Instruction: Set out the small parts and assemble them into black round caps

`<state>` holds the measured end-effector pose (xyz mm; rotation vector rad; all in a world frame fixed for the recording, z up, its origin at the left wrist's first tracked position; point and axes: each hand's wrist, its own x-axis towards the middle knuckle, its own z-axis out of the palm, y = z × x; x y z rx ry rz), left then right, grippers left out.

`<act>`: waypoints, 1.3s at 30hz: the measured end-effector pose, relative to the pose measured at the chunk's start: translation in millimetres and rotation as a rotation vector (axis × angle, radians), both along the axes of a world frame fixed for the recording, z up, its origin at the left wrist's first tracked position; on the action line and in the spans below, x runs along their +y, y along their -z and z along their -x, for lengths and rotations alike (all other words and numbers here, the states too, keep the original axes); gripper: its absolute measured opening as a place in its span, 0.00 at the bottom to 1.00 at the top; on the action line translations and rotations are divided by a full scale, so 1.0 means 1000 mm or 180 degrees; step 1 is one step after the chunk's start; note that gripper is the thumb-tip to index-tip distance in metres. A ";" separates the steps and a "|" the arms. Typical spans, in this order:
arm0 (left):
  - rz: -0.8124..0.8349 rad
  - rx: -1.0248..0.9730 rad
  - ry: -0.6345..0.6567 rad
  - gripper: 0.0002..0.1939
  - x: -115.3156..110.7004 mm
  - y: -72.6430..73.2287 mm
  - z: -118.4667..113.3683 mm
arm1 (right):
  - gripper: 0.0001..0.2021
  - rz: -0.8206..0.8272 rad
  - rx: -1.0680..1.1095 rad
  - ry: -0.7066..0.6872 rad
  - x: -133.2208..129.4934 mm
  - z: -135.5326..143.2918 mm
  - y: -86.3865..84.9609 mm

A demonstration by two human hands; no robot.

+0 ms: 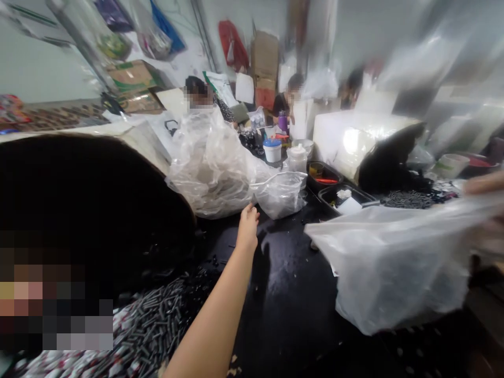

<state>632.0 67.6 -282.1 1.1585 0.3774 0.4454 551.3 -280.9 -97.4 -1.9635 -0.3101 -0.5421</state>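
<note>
My left hand (249, 221) reaches out over the dark table, its fingers loosely bent and nothing visible in them. Its fingertips are close to a small clear plastic bag (279, 197) and the lower edge of a big heap of clear plastic bags (214, 168); whether they touch is hard to tell. At the right edge my right hand (486, 184), blurred and partly cut off, grips the top of a large translucent plastic bag (397, 268). Dark contents show dimly through that bag, which hangs with its mouth corner pointing left.
Grey-black rods (157, 310) and small white-and-red pieces lie piled at lower left, before a dark-mouthed box (98, 194). Black trays (346, 197), a white tub with blue lid (272, 150) and a purple bottle (282, 122) stand farther back. Other people sit beyond.
</note>
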 end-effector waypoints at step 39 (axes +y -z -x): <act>-0.5197 -0.0985 0.0694 0.23 -0.091 -0.107 0.187 | 0.05 0.2040 -0.0986 -0.1475 0.066 0.061 0.039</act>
